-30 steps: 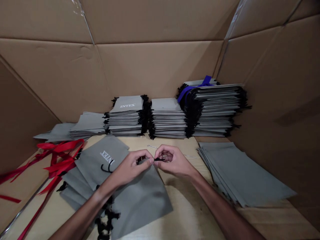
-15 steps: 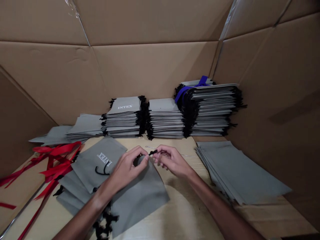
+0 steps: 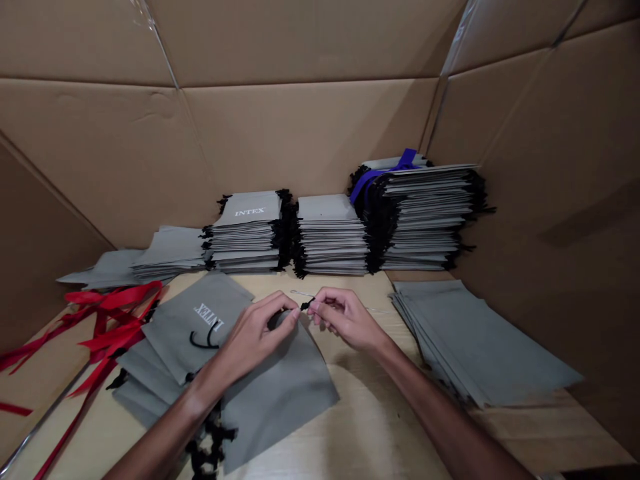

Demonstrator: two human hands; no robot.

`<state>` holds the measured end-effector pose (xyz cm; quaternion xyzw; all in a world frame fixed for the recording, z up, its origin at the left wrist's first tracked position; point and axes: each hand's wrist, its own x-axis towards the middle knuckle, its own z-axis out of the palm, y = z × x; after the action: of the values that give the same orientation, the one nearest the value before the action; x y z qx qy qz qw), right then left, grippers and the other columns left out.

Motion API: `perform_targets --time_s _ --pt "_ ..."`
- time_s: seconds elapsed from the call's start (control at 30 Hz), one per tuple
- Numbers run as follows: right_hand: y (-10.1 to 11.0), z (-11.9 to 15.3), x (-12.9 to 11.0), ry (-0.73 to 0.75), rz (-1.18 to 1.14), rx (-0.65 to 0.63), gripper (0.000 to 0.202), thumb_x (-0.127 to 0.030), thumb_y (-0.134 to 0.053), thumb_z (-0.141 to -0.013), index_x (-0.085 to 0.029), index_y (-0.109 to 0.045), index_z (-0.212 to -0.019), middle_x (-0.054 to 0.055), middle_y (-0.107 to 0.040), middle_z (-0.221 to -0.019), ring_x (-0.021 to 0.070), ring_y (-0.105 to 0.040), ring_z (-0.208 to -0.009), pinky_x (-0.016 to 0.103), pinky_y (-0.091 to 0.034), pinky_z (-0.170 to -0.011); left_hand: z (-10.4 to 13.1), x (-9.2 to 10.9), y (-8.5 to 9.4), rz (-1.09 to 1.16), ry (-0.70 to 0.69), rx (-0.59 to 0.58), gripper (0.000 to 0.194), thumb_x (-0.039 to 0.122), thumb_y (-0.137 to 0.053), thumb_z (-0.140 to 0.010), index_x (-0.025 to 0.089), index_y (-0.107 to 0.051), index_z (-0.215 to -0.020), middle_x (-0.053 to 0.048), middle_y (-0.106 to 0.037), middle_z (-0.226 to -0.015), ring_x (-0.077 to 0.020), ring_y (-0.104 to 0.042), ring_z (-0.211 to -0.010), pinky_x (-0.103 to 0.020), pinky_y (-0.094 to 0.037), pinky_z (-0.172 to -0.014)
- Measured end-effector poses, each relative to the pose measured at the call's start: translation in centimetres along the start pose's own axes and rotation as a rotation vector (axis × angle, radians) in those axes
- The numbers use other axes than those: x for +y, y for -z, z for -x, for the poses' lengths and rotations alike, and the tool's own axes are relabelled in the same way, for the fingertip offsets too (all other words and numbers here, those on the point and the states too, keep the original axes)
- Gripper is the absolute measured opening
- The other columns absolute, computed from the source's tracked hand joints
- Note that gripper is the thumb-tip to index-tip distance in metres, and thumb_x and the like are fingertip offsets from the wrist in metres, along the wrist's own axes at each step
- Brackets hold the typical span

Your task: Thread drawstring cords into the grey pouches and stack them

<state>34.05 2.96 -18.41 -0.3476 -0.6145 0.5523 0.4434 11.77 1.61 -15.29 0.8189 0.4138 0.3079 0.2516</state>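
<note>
My left hand (image 3: 265,327) is closed in a pinch at the top corner of a grey fabric pouch (image 3: 285,393), where a short black cord (image 3: 307,305) comes out. The thumb and fingers of my right hand (image 3: 345,317) pinch the other end of that cord, close to the left fingertips. A thin wire with a looped end (image 3: 300,293) shows on both sides of my right hand; whether the hand holds it or it lies behind, I cannot tell. Under my left forearm lie more grey pouches (image 3: 200,313), one printed INTEX, with black cords.
Stacks of corded grey pouches (image 3: 333,247) line the back cardboard wall (image 3: 310,133), with a blue ribbon (image 3: 370,183) on the right stack. Flat grey pieces (image 3: 480,340) lie at the right. Red ribbons (image 3: 120,320) are spread at the left.
My right fingers have closed further over the black cord, so less of it shows between the hands. My left hand and the pouch stay nearly where they were.
</note>
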Motion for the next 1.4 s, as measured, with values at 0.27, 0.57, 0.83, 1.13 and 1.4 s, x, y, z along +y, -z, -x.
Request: perform_targets --time_s 0.27,0.57,0.83,1.13,1.4 --pt "0.2 0.0 0.1 -0.006 -0.029 0.047 0.035 -0.054 -0.072 -0.091 -0.021 -0.071 -0.080 -0.002 -0.061 -0.065 0.0124 -0.048 -0.058 0.025 -0.033 -0.052 0.0 -0.1 0.1 0.036 0.013 -0.020 0.024 0.036 -0.055 -0.108 0.022 -0.069 -0.095 -0.001 -0.070 -0.093 -0.0175 -0.062 -0.085 -0.026 -0.042 -0.074" --pt "0.2 0.2 0.0 -0.026 -0.028 -0.046 0.030 -0.049 -0.061 -0.098 -0.023 -0.062 -0.083 -0.001 -0.064 -0.072 0.0135 -0.051 -0.062 0.026 -0.037 -0.056 0.0 0.0 0.0 0.044 0.012 -0.029 0.023 0.036 -0.053 -0.110 0.023 -0.068 -0.099 0.000 -0.069 -0.097 -0.0169 -0.063 -0.090 -0.025 -0.043 -0.083" --pt "-0.5 0.1 0.3 0.022 0.108 -0.043 0.054 -0.069 -0.057 -0.101 -0.022 -0.059 -0.074 -0.003 -0.056 -0.064 0.0137 -0.050 -0.061 0.028 -0.036 -0.060 0.0 0.1 -0.1 0.038 0.019 -0.049 0.022 0.035 -0.053 -0.110 0.023 -0.068 -0.098 0.001 -0.071 -0.098 -0.0161 -0.065 -0.091 -0.025 -0.044 -0.084" --pt "-0.5 -0.1 0.9 0.030 -0.014 -0.061 0.054 -0.068 -0.063 -0.098 -0.021 -0.057 -0.072 -0.005 -0.049 -0.063 0.0110 -0.042 -0.057 0.026 -0.030 -0.054 0.0 0.4 0.0 0.055 0.075 -0.100 0.029 0.040 -0.052 -0.109 0.021 -0.068 -0.093 0.003 -0.067 -0.086 -0.0142 -0.056 -0.076 -0.024 -0.037 -0.064" --pt "-0.7 -0.2 1.1 0.050 -0.016 -0.030 0.054 -0.068 -0.064 -0.097 -0.021 -0.059 -0.070 -0.004 -0.050 -0.062 0.0115 -0.043 -0.058 0.027 -0.031 -0.056 0.1 0.0 0.2 0.069 0.070 -0.086 0.032 0.043 -0.054 -0.108 0.020 -0.068 -0.091 0.003 -0.065 -0.084 -0.0143 -0.054 -0.074 -0.025 -0.035 -0.062"
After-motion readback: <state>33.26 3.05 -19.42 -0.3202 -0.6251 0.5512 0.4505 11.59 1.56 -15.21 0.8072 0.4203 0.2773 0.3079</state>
